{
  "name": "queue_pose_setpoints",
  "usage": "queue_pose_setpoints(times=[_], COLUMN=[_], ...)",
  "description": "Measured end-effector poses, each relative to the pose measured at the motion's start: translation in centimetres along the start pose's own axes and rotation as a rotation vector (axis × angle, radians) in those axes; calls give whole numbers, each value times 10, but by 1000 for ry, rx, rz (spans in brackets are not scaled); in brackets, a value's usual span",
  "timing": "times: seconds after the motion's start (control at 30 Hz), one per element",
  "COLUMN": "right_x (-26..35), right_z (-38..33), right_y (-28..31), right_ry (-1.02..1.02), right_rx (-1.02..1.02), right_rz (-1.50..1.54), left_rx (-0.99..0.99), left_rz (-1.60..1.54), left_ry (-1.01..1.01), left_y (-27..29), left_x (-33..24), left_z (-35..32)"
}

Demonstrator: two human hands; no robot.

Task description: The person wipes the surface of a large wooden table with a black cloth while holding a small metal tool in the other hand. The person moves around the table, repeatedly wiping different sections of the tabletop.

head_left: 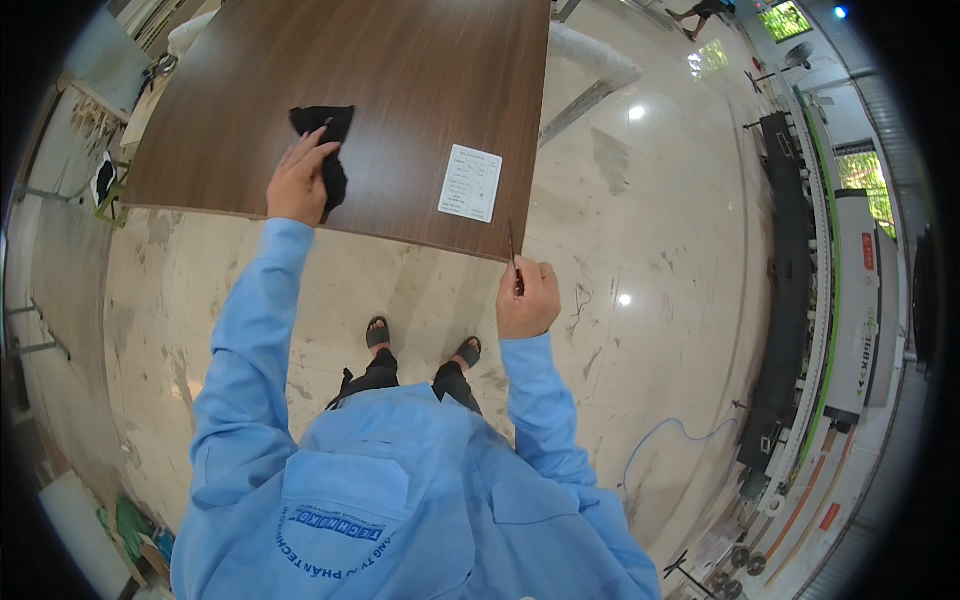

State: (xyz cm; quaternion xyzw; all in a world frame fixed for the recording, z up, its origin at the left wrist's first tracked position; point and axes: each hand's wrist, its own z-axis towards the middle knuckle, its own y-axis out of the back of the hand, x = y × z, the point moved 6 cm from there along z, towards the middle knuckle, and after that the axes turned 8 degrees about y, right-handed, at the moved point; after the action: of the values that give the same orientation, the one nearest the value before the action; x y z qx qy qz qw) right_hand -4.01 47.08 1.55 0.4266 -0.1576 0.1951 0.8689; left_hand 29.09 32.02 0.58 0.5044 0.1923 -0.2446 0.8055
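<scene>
A brown wood-grain board (400,60) lies before me, with a white printed label (470,184) near its right corner. My left hand (299,180) is on the board's near left part, its fingers closed over a crumpled black cloth (333,150). At the near right corner my right hand (529,298) is closed round a thin, dark, pointed tool (512,240). The tip of that tool points away from me along the corner edge. Its handle is hidden in my fist, so its exact kind does not show.
A long machine (850,300) with a black bed and green strip runs along the right side. A wrapped roll (595,52) sits beyond the board's right edge. A blue hose (670,422) trails over the tiled floor (640,330). Another person's legs (698,15) show far off.
</scene>
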Motion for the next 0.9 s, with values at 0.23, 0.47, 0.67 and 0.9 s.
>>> queue_pose_setpoints(times=[0.23,0.47,0.67,0.9], right_x=[33,4,18,46], right_z=[-15,-2,-7,-11], right_y=[-23,-9,-17,-31], right_ry=[-111,-121,-237,-205], right_rx=[-45,-104,-122,-249], right_rz=[139,-29,-155,-445], left_rx=[5,27,98,449], left_rz=[5,-17,-114,-305], left_ry=[42,45,-33,-363], left_y=[10,20,16,11], left_x=[36,21,19,7], left_z=[10,10,11,8])
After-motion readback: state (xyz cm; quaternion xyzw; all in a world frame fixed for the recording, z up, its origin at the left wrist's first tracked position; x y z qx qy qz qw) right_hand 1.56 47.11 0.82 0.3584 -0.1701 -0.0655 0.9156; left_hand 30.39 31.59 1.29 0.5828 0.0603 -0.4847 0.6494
